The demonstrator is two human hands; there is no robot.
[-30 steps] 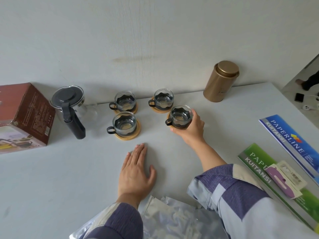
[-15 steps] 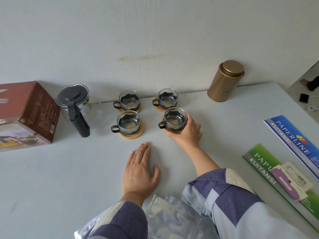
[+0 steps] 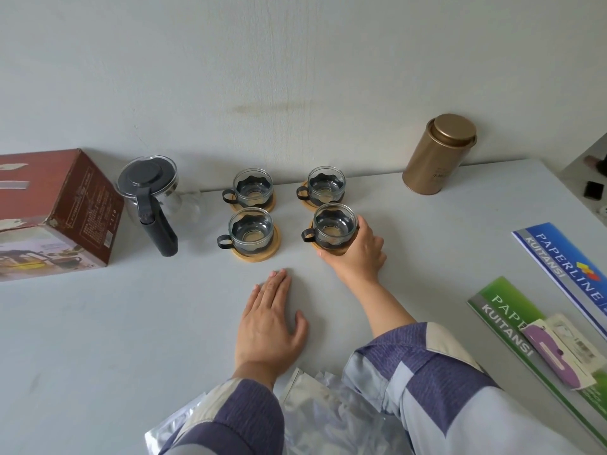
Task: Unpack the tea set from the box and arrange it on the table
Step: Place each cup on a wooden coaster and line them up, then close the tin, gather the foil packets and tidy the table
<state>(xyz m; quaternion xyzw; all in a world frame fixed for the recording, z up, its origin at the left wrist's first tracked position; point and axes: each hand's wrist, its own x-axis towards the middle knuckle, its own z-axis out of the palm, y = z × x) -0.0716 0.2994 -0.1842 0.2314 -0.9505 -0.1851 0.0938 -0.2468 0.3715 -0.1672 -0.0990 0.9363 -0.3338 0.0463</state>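
So the last cup (image 3: 334,228) is down on its wooden coaster (image 3: 331,249) now. A second ago it was up off the table and a bit nearer the back pair; now it sits squarely in front of the far-right cup (image 3: 326,189), level with the near-left cup (image 3: 251,232). That closes up the two-by-two grid, so I'd say the arranging is basically done.

The right hand (image 3: 356,254) still has its fingers wrapped around the cup's right side and the coaster edge, so it hasn't let go yet. The left hand (image 3: 271,318) is flat on the table (image 3: 98,339), fingers straight, holding nothing, just below the gap between the two front cups and well apart from the other hand.

Off to the left of both hands is the glass teapot (image 3: 149,195) with its black lid and handle, then the brown box (image 3: 56,211) further left. The far-left cup (image 3: 253,191) sits behind the near-left one. A gold tin (image 3: 438,156) stands up and to the right of the right hand. Looks like all that's left is releasing the cup, maybe a small nudge to line the handles up.
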